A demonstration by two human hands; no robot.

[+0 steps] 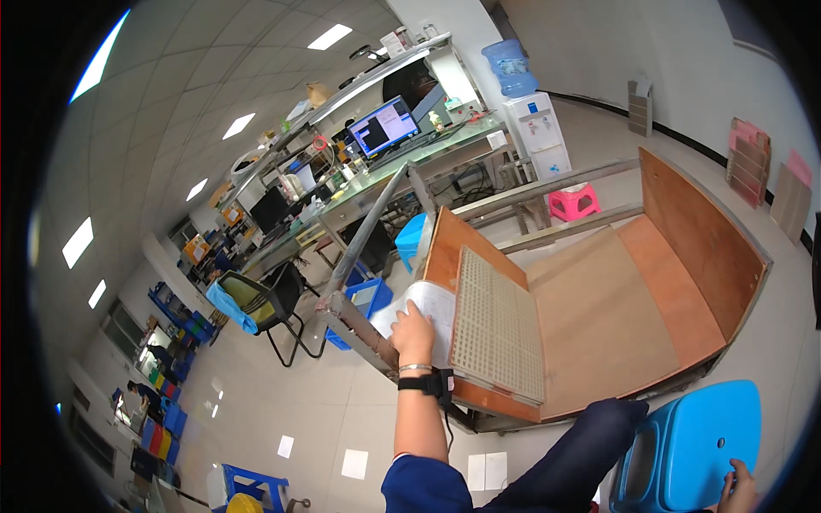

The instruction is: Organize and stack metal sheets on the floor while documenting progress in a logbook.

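My left hand (414, 333), with a bracelet and a black strap at the wrist, reaches to a white paper sheet (436, 312) at the left end of a wood-lined metal-frame cart (581, 316). Its fingers are bent against the sheet and appear to hold it; the fingertips are partly hidden. Beside the paper leans a beige board (500, 325) full of small rectangular holes, resting on an upright wooden panel (470, 239). At lower right, my right hand (739, 491) is over the edge of a blue plastic stool (714, 436), fingers slightly apart; whether it touches the seat is unclear.
Behind the cart runs a workbench with a lit monitor (382, 126), beside a water dispenser (537, 132). A pink stool (574, 203), a blue crate (363, 306) and an office chair (269, 303) stand around. Flat panels (748, 162) lean at the right wall. People work far left.
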